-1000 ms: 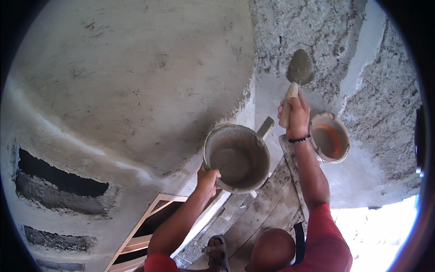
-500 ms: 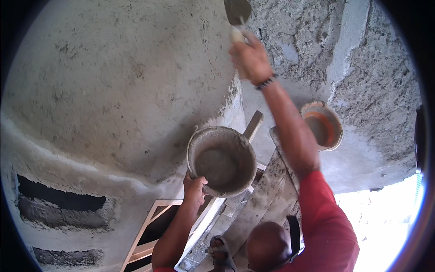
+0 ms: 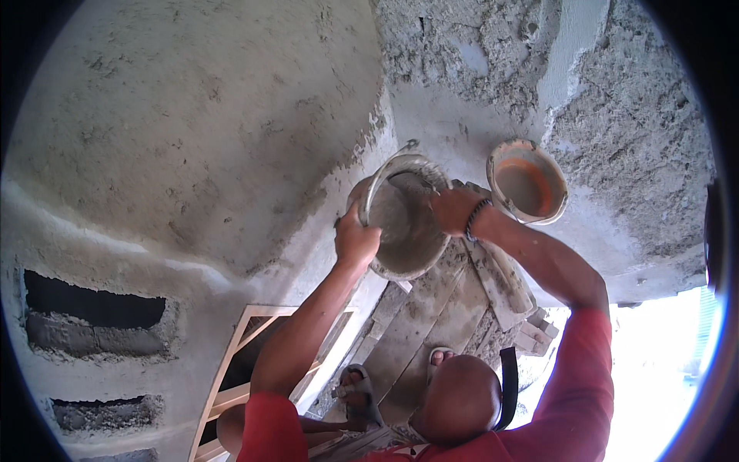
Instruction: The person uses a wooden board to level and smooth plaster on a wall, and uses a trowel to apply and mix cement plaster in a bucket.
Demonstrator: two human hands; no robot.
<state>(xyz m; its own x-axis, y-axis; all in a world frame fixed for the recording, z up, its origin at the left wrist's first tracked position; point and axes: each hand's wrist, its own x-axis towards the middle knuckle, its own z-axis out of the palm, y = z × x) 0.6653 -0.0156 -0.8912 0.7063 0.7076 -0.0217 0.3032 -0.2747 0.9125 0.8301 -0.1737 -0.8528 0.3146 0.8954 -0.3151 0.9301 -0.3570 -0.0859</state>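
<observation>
My left hand (image 3: 356, 240) is closed on the near-left rim of a mortar-caked grey bucket (image 3: 409, 258), which is tilted, with a curved handle or band arched over its top. My right hand (image 3: 454, 208) is curled at the bucket's upper right side; what its fingers hold is hidden, and the trowel cannot be made out. A second, smaller bucket (image 3: 551, 190), orange inside and crusted with mortar, stands just right of that hand.
Smooth plaster (image 3: 200, 115) covers the upper left, rough render (image 3: 631, 131) the right. Openings (image 3: 92, 296) and a wooden frame (image 3: 239, 339) are at lower left. Grimy boards (image 3: 412, 331) lie below, beside feet in sandals (image 3: 358, 389). A bright gap (image 3: 670, 354) shows at lower right.
My right hand has come down from high on the wall, where it held a trowel, to the bucket. My left hand and the bucket have risen, and the bucket's tilt has changed.
</observation>
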